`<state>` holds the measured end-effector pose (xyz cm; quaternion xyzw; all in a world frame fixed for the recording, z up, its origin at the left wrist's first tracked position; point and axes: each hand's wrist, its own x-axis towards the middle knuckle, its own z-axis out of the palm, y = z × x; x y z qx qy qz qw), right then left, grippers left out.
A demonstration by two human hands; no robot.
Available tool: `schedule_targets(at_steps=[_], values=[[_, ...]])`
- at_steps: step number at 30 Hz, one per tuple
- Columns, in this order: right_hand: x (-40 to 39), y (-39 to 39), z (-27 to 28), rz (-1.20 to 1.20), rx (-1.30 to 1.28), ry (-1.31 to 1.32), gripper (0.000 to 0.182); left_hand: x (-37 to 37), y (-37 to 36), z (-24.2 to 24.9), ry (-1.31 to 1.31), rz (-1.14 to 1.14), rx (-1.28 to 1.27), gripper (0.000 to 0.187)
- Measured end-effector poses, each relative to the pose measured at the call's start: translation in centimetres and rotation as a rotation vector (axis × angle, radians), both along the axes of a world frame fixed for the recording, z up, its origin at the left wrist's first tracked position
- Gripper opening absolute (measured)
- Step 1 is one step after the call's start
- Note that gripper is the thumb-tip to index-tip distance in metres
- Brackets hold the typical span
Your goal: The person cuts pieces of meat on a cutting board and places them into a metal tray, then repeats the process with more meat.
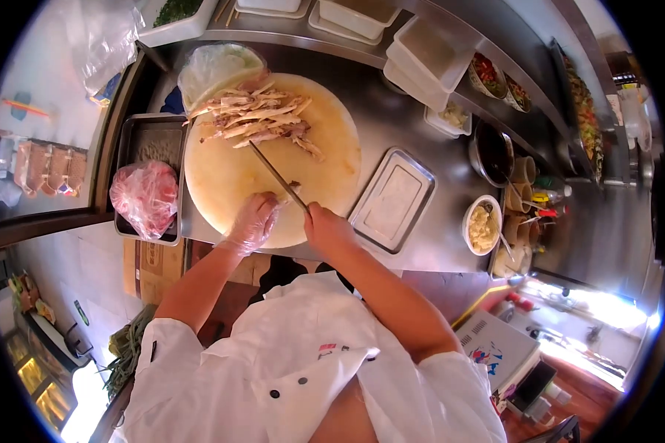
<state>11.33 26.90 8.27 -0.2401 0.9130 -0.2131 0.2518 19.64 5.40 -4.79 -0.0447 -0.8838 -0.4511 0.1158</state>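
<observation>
My right hand (pixel 327 234) is wrapped round the handle of a knife (pixel 276 174), seen nearly edge-on, whose blade slants up and left over the round cutting board (pixel 340 159). My left hand (pixel 254 221), in a clear plastic glove, rests at the board's near edge. Its fingers are curled together close to the blade; what they hold is hidden. A small dark scrap of meat (pixel 294 184) lies just beside the blade. Toward the far side of the board sits a pile of shredded meat strips (pixel 262 114), apparently chicken, close to the knife's tip.
Left of the board, a dark tray (pixel 129 133) holds a plastic bag of pinkish content (pixel 146 199). A clear bag (pixel 218 70) touches the far edge. To the right are a metal tray (pixel 395 199), a bowl of chopped pale food (pixel 483 226) and a dark sauce bowl (pixel 491 151).
</observation>
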Motion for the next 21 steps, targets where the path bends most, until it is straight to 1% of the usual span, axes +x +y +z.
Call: schedule_targets(at_steps=[1,3,6,9,12,15,18,21], values=[[0.8,0.6,1.3,0.020,0.013,-0.002,0.021,0.2,0.1,1.0,-0.005,0.015,0.012,0.039],[1.8,1.8,3.2,0.057,0.036,0.006,0.022,-0.6,0.1,3.4,0.198,-0.001,-0.195,0.036],[3.4,2.9,3.5,0.106,0.101,0.019,0.021,-1.0,0.0,3.7,0.215,-0.023,-0.223,0.033],[4.2,2.8,4.5,0.119,0.173,-0.021,0.016,-1.2,-0.2,3.9,0.217,-0.030,-0.256,0.033],[4.5,3.0,4.2,0.110,0.169,-0.047,0.013,-1.0,-0.3,3.1,0.164,-0.045,-0.192,0.034],[4.5,2.7,4.2,0.099,0.174,-0.068,0.014,-1.3,-0.1,3.2,0.246,-0.024,-0.172,0.047],[4.4,2.7,4.1,0.106,0.167,-0.089,0.015,-1.2,-0.1,3.0,0.232,-0.027,-0.199,0.042],[3.9,2.1,3.7,0.088,0.177,-0.146,0.016,-1.5,-0.1,3.3,0.244,-0.006,-0.195,0.032]])
